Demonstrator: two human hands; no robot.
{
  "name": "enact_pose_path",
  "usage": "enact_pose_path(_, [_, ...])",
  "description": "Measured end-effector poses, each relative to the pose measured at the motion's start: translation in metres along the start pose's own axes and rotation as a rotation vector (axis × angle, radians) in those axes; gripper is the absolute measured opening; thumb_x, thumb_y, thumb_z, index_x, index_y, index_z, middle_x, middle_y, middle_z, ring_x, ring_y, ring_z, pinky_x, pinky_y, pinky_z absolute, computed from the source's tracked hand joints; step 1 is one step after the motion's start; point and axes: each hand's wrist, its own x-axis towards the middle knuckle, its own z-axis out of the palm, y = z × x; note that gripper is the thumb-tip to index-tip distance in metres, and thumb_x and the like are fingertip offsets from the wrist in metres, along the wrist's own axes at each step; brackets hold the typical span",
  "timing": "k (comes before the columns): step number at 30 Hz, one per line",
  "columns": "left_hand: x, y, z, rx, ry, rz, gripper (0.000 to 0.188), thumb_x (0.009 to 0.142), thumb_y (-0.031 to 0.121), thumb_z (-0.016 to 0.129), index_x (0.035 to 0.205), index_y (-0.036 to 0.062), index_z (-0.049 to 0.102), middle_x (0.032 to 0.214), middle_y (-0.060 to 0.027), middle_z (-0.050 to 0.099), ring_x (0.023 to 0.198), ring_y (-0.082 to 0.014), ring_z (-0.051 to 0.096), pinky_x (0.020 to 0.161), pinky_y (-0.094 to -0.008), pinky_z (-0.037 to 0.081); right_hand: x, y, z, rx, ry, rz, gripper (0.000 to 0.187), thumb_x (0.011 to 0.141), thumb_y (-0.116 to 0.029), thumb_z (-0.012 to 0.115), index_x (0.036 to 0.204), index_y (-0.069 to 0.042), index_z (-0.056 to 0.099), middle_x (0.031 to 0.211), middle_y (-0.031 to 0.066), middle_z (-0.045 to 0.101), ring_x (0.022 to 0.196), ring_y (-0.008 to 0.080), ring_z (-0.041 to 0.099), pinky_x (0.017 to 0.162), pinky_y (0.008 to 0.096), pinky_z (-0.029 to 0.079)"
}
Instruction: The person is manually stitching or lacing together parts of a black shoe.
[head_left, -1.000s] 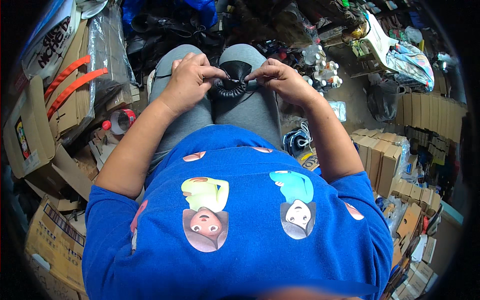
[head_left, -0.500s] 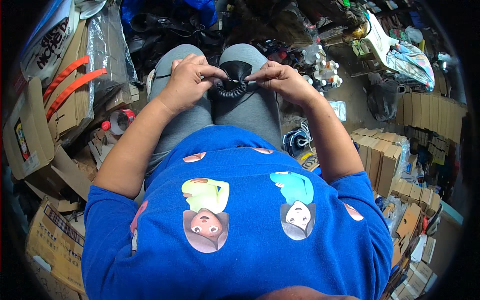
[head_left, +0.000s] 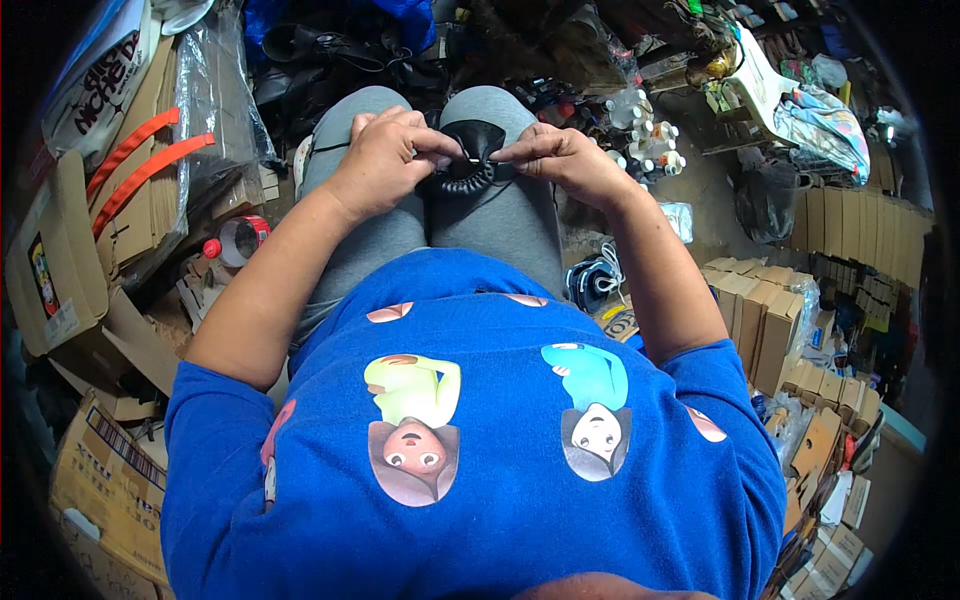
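Observation:
On my lap, between my knees, rests a black leather piece [head_left: 474, 132] with a ribbed, gathered edge curving along its near side. It resembles a small shoe upper. From its left, my left hand [head_left: 388, 158] pinches the leather with thumb and forefinger, the thumb mostly hidden. The fingertips of my right hand [head_left: 568, 163] press together on its right edge. A thin, bright sliver [head_left: 474, 160], perhaps a needle, shows between the two hands. It is too small to make out fully.
Cardboard boxes [head_left: 105, 480] and a clear bottle with a red cap [head_left: 240, 242] lie at my left. White bottles [head_left: 655, 145] cluster beyond my right hand. A sneaker [head_left: 595, 278] sits beside my right thigh. Stacked cartons [head_left: 755, 320] stand farther right.
My left fingertips have shifted slightly to the right over the leather, and less of the bright sliver shows. The right hand stays nearly in place.

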Motion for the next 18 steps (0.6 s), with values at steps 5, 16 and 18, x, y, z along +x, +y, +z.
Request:
enact_pose_path(5, [0.014,-0.001,0.001,-0.041,-0.037,0.06,0.019,0.073,0.01,0.067,0.089,0.0203,0.072,0.075,0.0015,0.054,0.084,-0.0177,0.05,0.082,-0.0347,0.032,0.007,0.0,-0.001,-0.013,-0.052,0.001,0.028,0.081,-0.004,0.063,0.109,-0.011,0.069,0.085,-0.0011,0.052,0.088,0.0119,0.048,0.083,0.0243,0.039])
enact_pose_path(16, [-0.006,0.014,-0.001,-0.11,0.028,-0.118,0.025,0.073,0.012,0.068,0.098,0.0123,0.07,0.085,-0.0066,0.066,0.084,-0.0228,0.056,0.083,-0.035,0.041,-0.004,-0.007,0.012,0.171,0.043,0.142,0.029,0.083,-0.007,0.067,0.112,-0.009,0.066,0.081,-0.0048,0.059,0.074,0.0039,0.05,0.068,0.0196,0.042])
enact_pose_path(18, [-0.004,0.017,0.002,-0.082,0.022,-0.169,0.025,0.073,0.014,0.069,0.098,0.0128,0.069,0.086,-0.0068,0.067,0.084,-0.0221,0.057,0.084,-0.0335,0.039,0.0,-0.006,0.014,0.215,0.06,0.181,0.029,0.083,-0.007,0.066,0.112,-0.006,0.065,0.078,-0.0075,0.057,0.07,0.0007,0.048,0.064,0.0163,0.04])
